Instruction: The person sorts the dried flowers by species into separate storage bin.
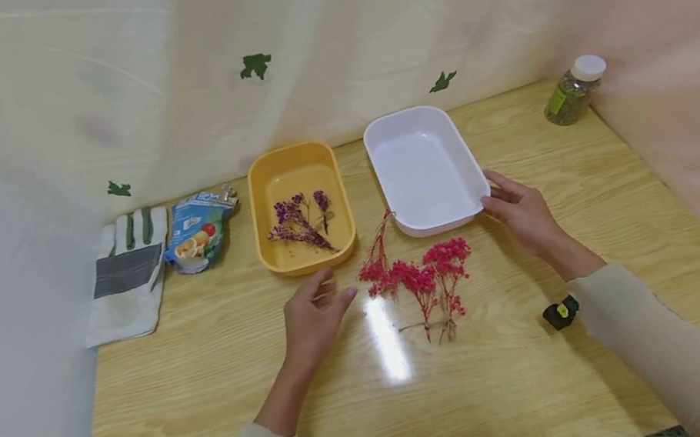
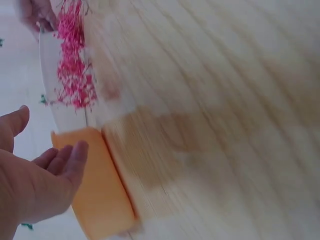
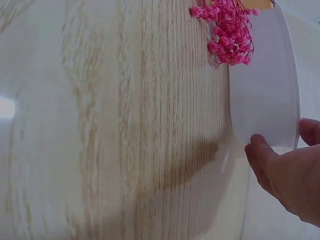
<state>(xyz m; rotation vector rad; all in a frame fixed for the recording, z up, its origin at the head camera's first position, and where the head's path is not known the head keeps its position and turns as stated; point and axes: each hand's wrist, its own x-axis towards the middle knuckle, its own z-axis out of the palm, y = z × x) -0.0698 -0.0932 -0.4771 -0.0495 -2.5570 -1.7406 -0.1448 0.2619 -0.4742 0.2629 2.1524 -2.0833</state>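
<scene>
In the head view, the right hand (image 1: 524, 219) holds the near right corner of a white plastic tray (image 1: 429, 173), with nothing lying in it. The right wrist view shows fingertips (image 3: 259, 141) against the tray's outer wall and another digit at its rim. The left hand (image 1: 313, 317) hovers by the near side of a yellow tray (image 1: 262, 226), its fingers loosely bent around nothing. Dried purple flowers (image 1: 295, 224) lie inside that yellow tray. Bunches of pink dried flowers (image 1: 418, 277) lie on the table before the white tray, one stem reaching its near left corner.
To the left are white and grey work gloves (image 1: 129, 271) and a blue pouch (image 1: 197, 230) closed with a metal clip. A clear jar (image 1: 570, 94) with a white lid stands at the far right. Pale cloth (image 1: 332, 34) with green leaf shapes hangs behind the wooden table (image 1: 172, 406).
</scene>
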